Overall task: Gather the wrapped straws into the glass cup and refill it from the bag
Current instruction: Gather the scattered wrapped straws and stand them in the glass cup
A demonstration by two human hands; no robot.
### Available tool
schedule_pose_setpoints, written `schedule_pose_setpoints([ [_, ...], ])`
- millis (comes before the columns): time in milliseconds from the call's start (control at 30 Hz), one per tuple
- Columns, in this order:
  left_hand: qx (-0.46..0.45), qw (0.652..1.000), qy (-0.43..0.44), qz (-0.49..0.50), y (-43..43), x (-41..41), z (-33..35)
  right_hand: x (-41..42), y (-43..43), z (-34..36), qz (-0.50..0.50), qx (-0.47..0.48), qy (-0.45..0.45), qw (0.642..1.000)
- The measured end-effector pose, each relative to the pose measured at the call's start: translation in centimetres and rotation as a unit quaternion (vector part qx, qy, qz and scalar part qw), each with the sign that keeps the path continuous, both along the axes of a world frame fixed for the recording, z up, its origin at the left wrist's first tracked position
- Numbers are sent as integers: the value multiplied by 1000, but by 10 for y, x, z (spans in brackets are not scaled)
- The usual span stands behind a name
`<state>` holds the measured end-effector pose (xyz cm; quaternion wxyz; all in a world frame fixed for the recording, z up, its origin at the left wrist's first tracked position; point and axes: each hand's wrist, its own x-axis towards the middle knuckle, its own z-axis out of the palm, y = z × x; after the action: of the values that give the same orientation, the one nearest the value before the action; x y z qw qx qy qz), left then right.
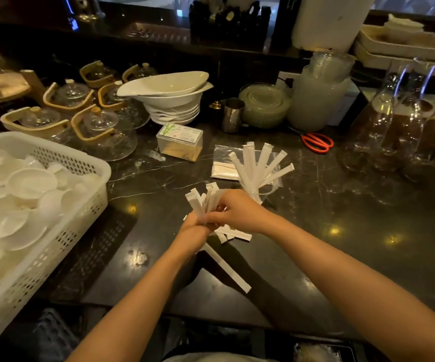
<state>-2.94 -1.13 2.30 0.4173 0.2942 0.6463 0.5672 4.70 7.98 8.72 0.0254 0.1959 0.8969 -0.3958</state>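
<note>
I had both hands closed on a fanned bundle of wrapped straws (203, 202) above the dark bench (341, 205): the left hand (193, 231) clamped its lower part, the right hand (233, 209) pinched it from the side. More straws stood in the glass cup (259, 190) just beyond, in front of the bag (224, 163); one loose straw (227, 269) lay nearer me. Light, fairly stiff and slick in paper, they seemed likely to slide apart, so I judged a grip around the bundle's middle safest.

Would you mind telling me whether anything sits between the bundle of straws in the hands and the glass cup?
Nothing visible blocks the way. The bundle of wrapped straws, held by both hands, is just left of the glass cup, with only bare counter between.
</note>
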Motion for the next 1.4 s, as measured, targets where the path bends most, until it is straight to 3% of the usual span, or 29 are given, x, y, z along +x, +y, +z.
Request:
schedule_pose_setpoints([
  [267, -8, 998, 9, 56, -23, -18, -11, -29, -9, 1, 55, 37, -30, 997],
  [500, 8, 995, 11, 96, -32, -30, -14, -36, 9, -14, 0, -8, -43, 999],
  [900, 11, 994, -21, 111, -37, -37, -20, -35, 9, -83, -44, 99, -240, 965],
  [1400, 7, 991, -45, 125, -46, -35, -25, -39, -1, -88, -66, 172, -230, 955],
])
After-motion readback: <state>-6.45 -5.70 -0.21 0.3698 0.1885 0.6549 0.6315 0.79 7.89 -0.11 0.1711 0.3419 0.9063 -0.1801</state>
